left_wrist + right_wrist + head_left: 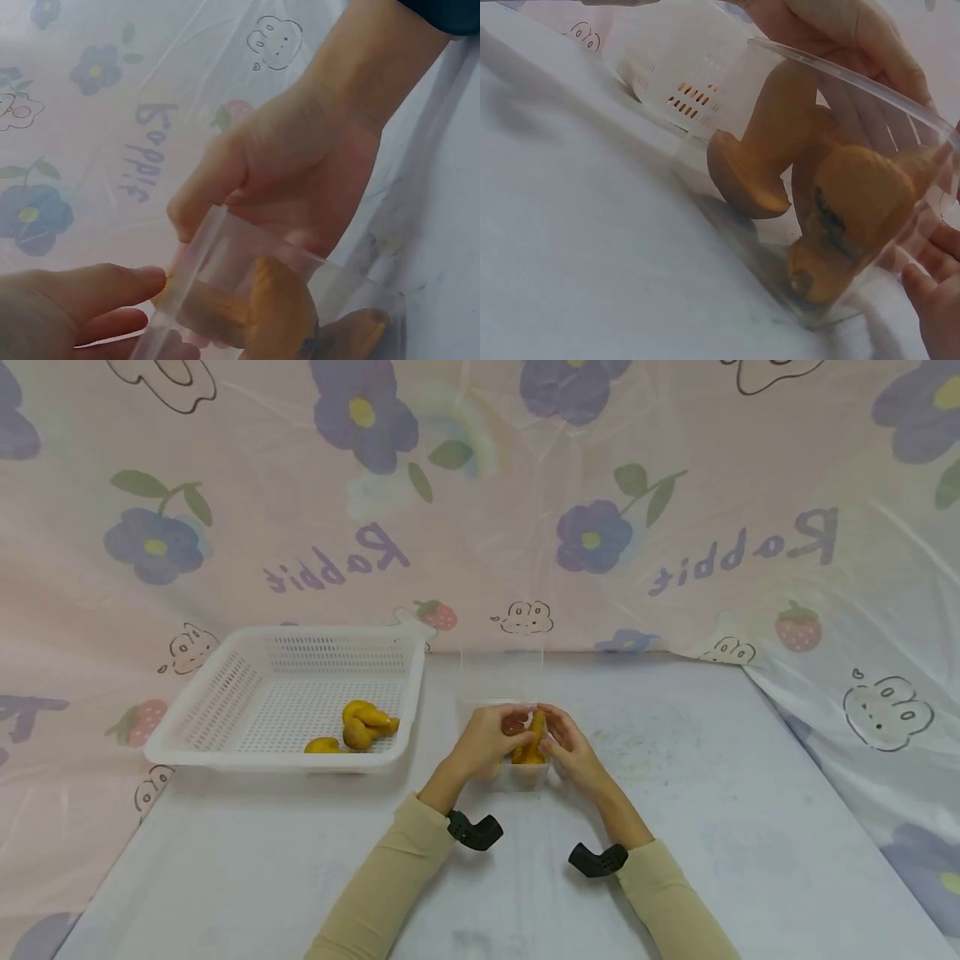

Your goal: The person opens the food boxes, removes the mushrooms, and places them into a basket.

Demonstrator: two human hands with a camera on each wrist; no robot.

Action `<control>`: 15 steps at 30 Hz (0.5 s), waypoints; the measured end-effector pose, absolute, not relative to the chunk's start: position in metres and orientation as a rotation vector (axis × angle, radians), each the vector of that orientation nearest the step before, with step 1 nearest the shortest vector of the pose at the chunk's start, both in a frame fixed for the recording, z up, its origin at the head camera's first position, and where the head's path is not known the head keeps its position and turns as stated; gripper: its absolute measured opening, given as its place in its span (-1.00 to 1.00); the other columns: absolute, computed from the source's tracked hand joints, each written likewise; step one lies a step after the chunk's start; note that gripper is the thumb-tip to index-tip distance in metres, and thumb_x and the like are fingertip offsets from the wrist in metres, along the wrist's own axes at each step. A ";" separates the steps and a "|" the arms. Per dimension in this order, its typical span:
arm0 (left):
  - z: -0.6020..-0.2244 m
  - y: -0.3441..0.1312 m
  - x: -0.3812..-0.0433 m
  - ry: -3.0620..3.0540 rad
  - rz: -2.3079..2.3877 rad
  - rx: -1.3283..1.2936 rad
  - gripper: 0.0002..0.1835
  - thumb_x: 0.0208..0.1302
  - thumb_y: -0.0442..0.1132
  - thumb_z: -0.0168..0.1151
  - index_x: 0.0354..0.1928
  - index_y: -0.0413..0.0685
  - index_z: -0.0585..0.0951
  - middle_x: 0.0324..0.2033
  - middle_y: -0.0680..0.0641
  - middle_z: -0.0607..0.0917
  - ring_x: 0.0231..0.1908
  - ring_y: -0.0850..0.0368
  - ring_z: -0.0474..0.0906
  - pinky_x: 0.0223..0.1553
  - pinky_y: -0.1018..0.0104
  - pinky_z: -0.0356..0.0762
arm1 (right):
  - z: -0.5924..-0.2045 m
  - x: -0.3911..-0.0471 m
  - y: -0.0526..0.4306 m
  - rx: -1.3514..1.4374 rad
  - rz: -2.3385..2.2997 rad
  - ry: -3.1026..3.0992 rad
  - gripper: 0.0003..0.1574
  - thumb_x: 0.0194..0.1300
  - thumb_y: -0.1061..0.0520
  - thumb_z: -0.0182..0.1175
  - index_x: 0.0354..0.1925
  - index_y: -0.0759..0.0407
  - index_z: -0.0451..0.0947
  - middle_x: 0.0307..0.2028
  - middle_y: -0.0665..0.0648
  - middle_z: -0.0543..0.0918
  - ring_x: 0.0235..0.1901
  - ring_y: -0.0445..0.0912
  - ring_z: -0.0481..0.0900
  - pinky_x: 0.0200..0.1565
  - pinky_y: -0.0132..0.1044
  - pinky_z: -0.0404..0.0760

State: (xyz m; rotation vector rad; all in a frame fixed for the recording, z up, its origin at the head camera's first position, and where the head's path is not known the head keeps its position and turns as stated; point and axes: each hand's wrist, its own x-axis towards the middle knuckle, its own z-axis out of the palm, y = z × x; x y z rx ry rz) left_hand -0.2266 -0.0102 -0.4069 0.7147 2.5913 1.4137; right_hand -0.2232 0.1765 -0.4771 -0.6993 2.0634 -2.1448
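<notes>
A clear plastic container (521, 779) on the table has yellow-orange mushrooms (530, 753) in it. One mushroom stands tall between my hands in the head view; in the right wrist view another mushroom (746, 176) shows its cap and stem through the clear wall. At the container's left side is my left hand (486, 737), its fingers fairly straight behind the wall in the right wrist view. My right hand (576, 753) lies on the right side, thumb bent by the rim in the left wrist view. Container and mushrooms partly hide its fingers, so I cannot tell what it holds.
To the left stands a white slotted basket (285, 760) with several yellow mushrooms (365, 724) in its front right corner. A white cover lies on the table (697, 827). Behind it hangs a printed curtain (480, 527). Dark straps sit on both wrists.
</notes>
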 end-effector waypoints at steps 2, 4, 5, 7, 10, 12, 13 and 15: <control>-0.407 -0.008 -0.227 2.607 1.365 0.691 -0.49 0.23 -0.22 0.31 0.21 -0.20 0.53 0.09 -0.21 0.67 0.00 -0.03 0.70 -0.02 0.25 0.72 | -0.478 -0.224 0.177 -0.706 -2.147 2.058 -0.26 0.43 0.30 -0.06 0.42 0.47 -0.13 0.44 0.54 -0.02 0.48 0.36 -0.18 0.25 -0.74 0.31; -0.407 -0.007 -0.228 2.646 1.306 0.684 -0.48 0.22 -0.18 0.32 0.21 -0.18 0.53 0.07 -0.17 0.69 -0.03 0.00 0.71 -0.04 0.28 0.72 | -0.478 -0.224 0.176 -0.715 -2.151 2.047 -0.25 0.44 0.27 -0.04 0.42 0.47 -0.14 0.44 0.54 -0.03 0.50 0.25 -0.11 0.25 -0.72 0.32; -0.408 -0.006 -0.228 2.670 1.277 0.681 -0.47 0.21 -0.15 0.33 0.21 -0.17 0.54 0.06 -0.15 0.70 -0.04 0.02 0.71 -0.05 0.28 0.72 | -0.478 -0.224 0.176 -0.719 -2.154 2.042 -0.24 0.45 0.26 -0.03 0.42 0.47 -0.14 0.44 0.54 -0.03 0.51 0.14 -0.04 0.25 -0.71 0.33; -0.408 -0.005 -0.229 2.712 1.232 0.680 -0.48 0.20 -0.12 0.34 0.19 -0.16 0.56 0.04 -0.13 0.71 -0.06 0.04 0.72 -0.04 0.27 0.72 | -0.479 -0.224 0.176 -0.726 -2.162 2.028 -0.22 0.45 0.22 -0.01 0.42 0.48 -0.14 0.44 0.55 -0.04 0.47 -0.14 0.10 0.25 -0.71 0.34; -0.408 -0.004 -0.229 2.753 1.188 0.700 -0.51 0.20 -0.11 0.34 0.13 -0.18 0.60 -0.01 -0.12 0.74 -0.10 0.05 0.73 -0.05 0.26 0.71 | -0.479 -0.223 0.176 -0.729 -2.184 2.004 -0.19 0.45 0.19 0.01 0.42 0.49 -0.15 0.44 0.56 -0.06 0.31 -0.52 0.20 0.24 -0.72 0.35; -0.408 -0.004 -0.229 2.769 1.157 0.714 -0.54 0.20 -0.11 0.34 0.10 -0.18 0.62 -0.05 -0.12 0.76 -0.12 0.06 0.73 -0.06 0.28 0.71 | -0.479 -0.223 0.176 -0.729 -2.200 1.992 -0.17 0.45 0.18 0.02 0.42 0.50 -0.16 0.44 0.57 -0.08 0.25 -0.61 0.23 0.23 -0.73 0.35; -0.408 -0.003 -0.229 2.772 1.147 0.723 -0.56 0.21 -0.11 0.33 0.08 -0.18 0.63 -0.08 -0.12 0.77 -0.14 0.06 0.73 -0.07 0.29 0.71 | -0.480 -0.223 0.176 -0.733 -2.202 1.993 -0.17 0.44 0.17 0.02 0.41 0.51 -0.16 0.44 0.59 -0.09 0.24 -0.62 0.23 0.23 -0.73 0.35; -0.408 -0.003 -0.228 2.780 1.124 0.731 -0.59 0.21 -0.12 0.33 0.06 -0.18 0.65 -0.10 -0.11 0.78 -0.15 0.07 0.73 -0.09 0.29 0.70 | -0.481 -0.224 0.176 -0.725 -2.206 1.991 -0.16 0.44 0.17 0.03 0.42 0.50 -0.16 0.44 0.58 -0.09 0.25 -0.61 0.23 0.23 -0.73 0.34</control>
